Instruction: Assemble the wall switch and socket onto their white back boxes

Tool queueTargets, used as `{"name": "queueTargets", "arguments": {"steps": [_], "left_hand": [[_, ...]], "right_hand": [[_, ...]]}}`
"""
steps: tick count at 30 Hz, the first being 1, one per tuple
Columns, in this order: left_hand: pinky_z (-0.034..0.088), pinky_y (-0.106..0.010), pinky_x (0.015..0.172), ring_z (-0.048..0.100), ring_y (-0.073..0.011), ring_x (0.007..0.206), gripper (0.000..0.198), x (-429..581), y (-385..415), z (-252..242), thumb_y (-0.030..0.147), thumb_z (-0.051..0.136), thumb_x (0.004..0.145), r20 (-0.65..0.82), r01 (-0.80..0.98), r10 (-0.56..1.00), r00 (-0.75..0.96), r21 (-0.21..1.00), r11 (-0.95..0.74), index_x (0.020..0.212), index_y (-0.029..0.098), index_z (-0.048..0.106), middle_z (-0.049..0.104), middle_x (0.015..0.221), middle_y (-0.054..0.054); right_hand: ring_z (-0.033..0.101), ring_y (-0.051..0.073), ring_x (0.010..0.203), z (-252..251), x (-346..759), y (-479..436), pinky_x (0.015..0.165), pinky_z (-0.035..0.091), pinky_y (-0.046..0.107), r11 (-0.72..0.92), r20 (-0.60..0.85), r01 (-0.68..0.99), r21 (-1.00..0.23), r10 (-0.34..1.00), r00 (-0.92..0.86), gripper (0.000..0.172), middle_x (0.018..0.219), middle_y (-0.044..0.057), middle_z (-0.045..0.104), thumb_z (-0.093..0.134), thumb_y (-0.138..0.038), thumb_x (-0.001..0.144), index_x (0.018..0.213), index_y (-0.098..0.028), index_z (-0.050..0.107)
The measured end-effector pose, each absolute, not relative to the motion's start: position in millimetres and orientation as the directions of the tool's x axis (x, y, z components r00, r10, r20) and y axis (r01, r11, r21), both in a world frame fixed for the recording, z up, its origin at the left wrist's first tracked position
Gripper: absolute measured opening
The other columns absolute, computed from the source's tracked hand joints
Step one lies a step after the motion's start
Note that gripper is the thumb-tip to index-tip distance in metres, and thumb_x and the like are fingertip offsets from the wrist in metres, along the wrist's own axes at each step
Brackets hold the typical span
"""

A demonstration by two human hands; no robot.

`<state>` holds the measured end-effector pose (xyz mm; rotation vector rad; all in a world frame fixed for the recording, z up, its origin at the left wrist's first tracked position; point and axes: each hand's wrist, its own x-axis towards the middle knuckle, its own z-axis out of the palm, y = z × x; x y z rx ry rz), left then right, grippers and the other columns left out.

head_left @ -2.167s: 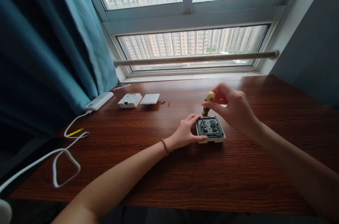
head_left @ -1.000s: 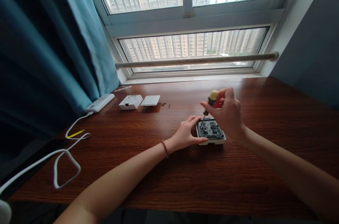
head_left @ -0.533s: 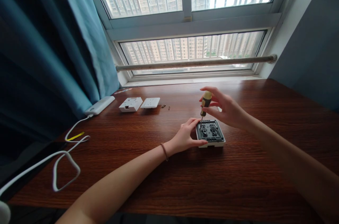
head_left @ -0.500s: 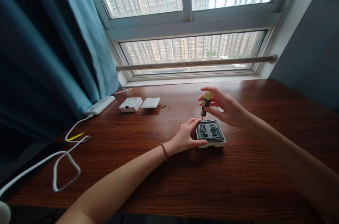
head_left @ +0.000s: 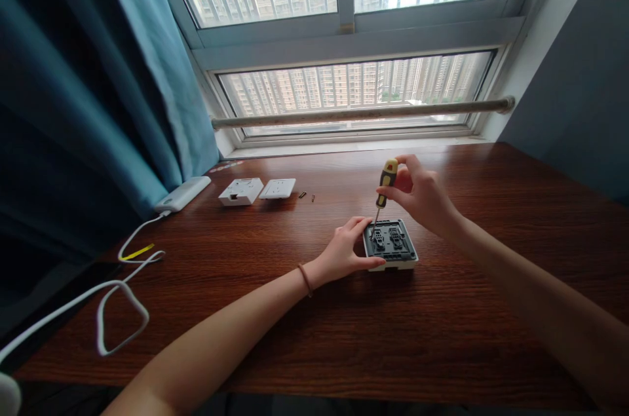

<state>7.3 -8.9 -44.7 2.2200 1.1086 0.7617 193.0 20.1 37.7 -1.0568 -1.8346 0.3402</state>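
A square wall switch (head_left: pixel 403 244) with a dark grey inner frame and a white base lies on the wooden table. My left hand (head_left: pixel 345 249) grips its left side, thumb along the near edge and fingers at the far left corner. Above it, my right hand (head_left: pixel 417 192) pinches the handle of a yellow and black screwdriver (head_left: pixel 386 185). The screwdriver leans, its tip down at the left side of the dark frame. Whether the tip sits in a screw is too small to tell.
Farther left stand a white box (head_left: pixel 241 192) and a white socket panel (head_left: pixel 278 189). Beside them lie small screws (head_left: pixel 302 194). A white power strip (head_left: pixel 183 194) with a looping white cable (head_left: pixel 122 285) rests by the blue curtain (head_left: pixel 162 75). A window rail (head_left: pixel 363 114) runs behind the table.
My right hand has shifted its grip on the screwdriver, with the fingers now more curled in. The handle leans further right. My left hand keeps its hold on the wall switch.
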Motion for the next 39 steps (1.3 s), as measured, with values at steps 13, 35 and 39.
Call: {"name": "queueTargets", "arguments": {"steps": [13, 35, 39], "left_hand": [[0.013, -0.048, 0.110, 0.021, -0.0319, 0.133, 0.089, 1.7, -13.0, -41.5, 0.054, 0.065, 0.066, 0.425, 0.247, 0.804, 0.415, 0.798, -0.549, 0.137, 0.019, 0.026, 0.027, 0.143, -0.016], [0.043, -0.030, 0.066, 0.063, -0.0291, 0.085, 0.024, -80.7, 87.9, -30.3, 0.035, 0.060, 0.069, 0.098, 0.899, 0.976, -0.193, 0.415, 0.136, 0.079, 0.014, 0.065, 0.068, 0.085, -0.016], [0.042, -0.029, 0.065, 0.062, -0.0322, 0.089, 0.024, -67.8, 101.5, -30.8, 0.030, 0.068, 0.062, 0.056, 0.875, 0.975, -0.216, 0.453, 0.168, 0.076, 0.011, 0.066, 0.067, 0.087, -0.022]], "right_hand": [[0.065, 0.018, 0.059, 44.0, 185.5, 9.4, 0.048, 0.053, 0.030, 0.485, 0.480, 0.104, -0.868, 0.875, -0.066, 0.040, 0.078, 0.003, 0.062, 0.069, -0.041, 0.069, 0.090, -0.020, 0.041], [0.058, 0.015, 0.056, -45.7, 234.0, 48.9, 0.052, 0.047, 0.028, 0.340, 0.342, 0.312, -0.887, 0.938, -0.048, 0.039, 0.065, 0.005, 0.064, 0.055, -0.054, 0.077, 0.070, -0.016, 0.059], [0.057, 0.014, 0.051, -53.6, 237.3, 48.9, 0.050, 0.046, 0.027, 0.322, 0.319, 0.269, -0.908, 0.946, -0.053, 0.040, 0.061, 0.004, 0.063, 0.055, -0.054, 0.076, 0.068, -0.015, 0.059]]}}
